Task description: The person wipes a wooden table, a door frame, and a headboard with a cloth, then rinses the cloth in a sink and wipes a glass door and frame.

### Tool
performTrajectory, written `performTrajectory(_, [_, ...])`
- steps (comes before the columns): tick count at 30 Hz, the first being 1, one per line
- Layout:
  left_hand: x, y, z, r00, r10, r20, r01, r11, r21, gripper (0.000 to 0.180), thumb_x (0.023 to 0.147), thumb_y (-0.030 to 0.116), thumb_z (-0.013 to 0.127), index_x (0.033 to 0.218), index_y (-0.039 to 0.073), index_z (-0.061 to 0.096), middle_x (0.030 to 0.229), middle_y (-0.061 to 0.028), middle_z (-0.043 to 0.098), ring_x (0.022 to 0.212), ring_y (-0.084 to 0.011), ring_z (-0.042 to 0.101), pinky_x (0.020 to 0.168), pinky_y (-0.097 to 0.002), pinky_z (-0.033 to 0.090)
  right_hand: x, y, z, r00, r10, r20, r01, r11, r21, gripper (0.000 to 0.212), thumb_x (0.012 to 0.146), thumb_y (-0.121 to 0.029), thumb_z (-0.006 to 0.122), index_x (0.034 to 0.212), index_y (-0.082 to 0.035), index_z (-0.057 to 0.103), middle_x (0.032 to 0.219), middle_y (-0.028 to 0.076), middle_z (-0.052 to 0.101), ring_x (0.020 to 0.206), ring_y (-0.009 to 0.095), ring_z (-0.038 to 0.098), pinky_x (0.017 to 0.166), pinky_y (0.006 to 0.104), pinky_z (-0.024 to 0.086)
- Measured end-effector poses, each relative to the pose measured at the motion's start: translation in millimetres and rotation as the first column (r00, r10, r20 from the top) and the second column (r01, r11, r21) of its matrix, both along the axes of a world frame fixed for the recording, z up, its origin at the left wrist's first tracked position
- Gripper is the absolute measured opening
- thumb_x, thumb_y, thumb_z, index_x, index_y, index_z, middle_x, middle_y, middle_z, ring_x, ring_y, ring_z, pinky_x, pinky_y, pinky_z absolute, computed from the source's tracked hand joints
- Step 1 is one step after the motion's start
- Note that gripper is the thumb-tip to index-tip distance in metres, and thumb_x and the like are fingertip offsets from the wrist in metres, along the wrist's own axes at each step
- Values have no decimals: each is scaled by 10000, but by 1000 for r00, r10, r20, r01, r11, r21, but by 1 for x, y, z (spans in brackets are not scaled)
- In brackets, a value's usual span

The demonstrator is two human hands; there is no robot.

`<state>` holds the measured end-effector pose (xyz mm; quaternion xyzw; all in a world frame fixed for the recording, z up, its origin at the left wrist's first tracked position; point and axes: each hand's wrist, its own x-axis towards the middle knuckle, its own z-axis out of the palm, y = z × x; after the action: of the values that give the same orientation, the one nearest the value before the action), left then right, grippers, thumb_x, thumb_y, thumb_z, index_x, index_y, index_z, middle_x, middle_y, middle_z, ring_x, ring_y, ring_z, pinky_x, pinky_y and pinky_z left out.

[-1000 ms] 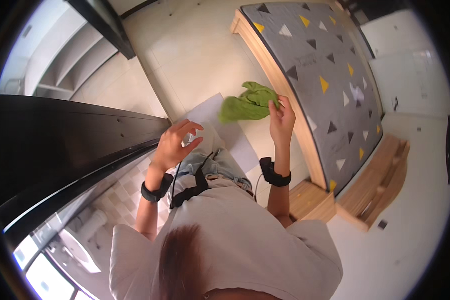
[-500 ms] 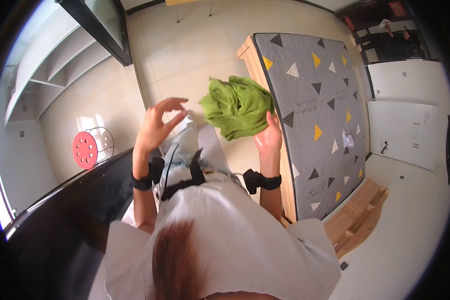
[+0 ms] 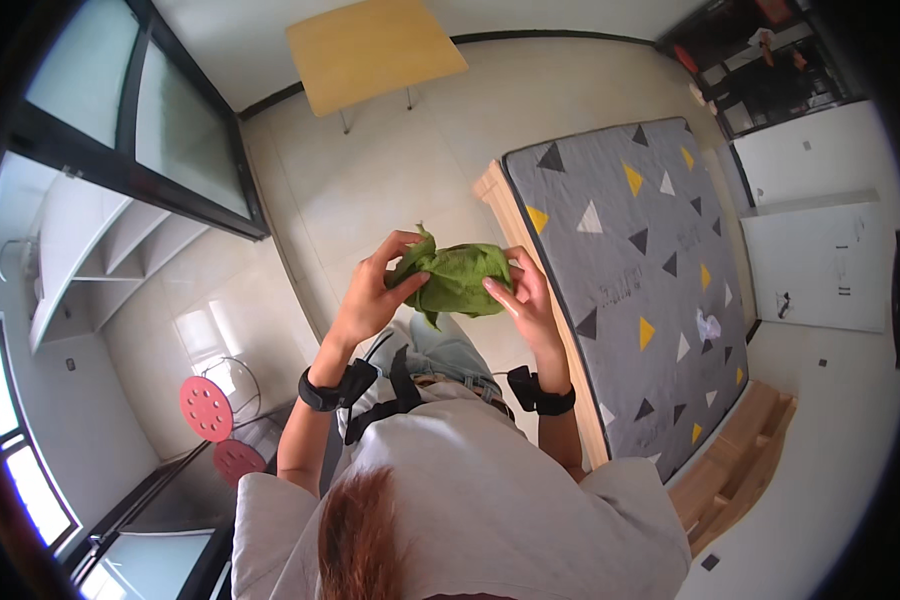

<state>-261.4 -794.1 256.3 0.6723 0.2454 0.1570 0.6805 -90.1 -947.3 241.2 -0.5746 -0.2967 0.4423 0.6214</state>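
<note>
A crumpled green cloth (image 3: 458, 280) is held up in front of my body, bunched between both hands. My left hand (image 3: 378, 290) pinches its left end, the thumb lying across the front of the fabric. At the right end, my right hand (image 3: 526, 292) grips the cloth with thumb and fingers. A small loose corner sticks up beside my left fingers, and another piece hangs beneath. Black bands are strapped round both wrists.
To my right stands a wooden bed with a grey, triangle-patterned mattress (image 3: 620, 290), a small white plastic bag (image 3: 708, 324) on it. Ahead is a yellow table (image 3: 370, 50). Red round stools (image 3: 207, 408) stand at the left, near a dark-framed glass partition (image 3: 185, 130) and white shelves (image 3: 120, 250).
My left hand, open and apart before, has closed on the cloth's left end. The cloth is now more tightly bunched. The view has shifted, bringing the yellow table further into sight.
</note>
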Motion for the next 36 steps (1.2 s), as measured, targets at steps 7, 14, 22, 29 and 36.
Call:
performTrajectory(7, [56,83,-14,940,307,146,-325,938,118,287,876,-82,485,1146,14,485,1092,-96,608,921,-116,583,742,-234,491,88,94,-42,991,124,-41,-124,992,-15,281,863,-70,626,1108,-12,503,995,102,635,934,123,592,807,254,473])
performTrajectory(14, [136,139,0,846,513,147,-532,795,292,283,900,1,479,1182,20,489,937,-112,645,839,-116,567,742,-242,447,179,199,-15,740,419,527,-345,908,-237,612,791,-211,691,1333,-113,425,1246,125,546,1017,251,596,844,336,490])
performTrajectory(22, [229,188,56,991,66,-118,0,873,488,350,830,-20,511,1166,76,523,951,-156,642,786,-372,614,672,-418,477,248,279,38,478,57,876,-334,935,121,454,676,-35,691,1100,-93,539,1249,114,486,1026,288,561,880,377,463])
performTrajectory(29, [325,249,49,996,-71,-63,93,861,500,332,793,43,603,1119,60,545,910,-143,611,797,-363,600,683,-392,488,348,283,18,658,-18,753,-159,974,163,171,652,64,599,770,5,490,785,114,557,687,276,563,610,292,434])
performTrajectory(36, [411,327,-56,889,-384,-249,456,698,553,281,785,227,656,969,31,576,864,-179,614,848,-375,586,751,-430,466,413,316,74,437,-196,878,60,980,189,146,609,77,571,673,0,465,735,110,530,600,223,529,547,292,400])
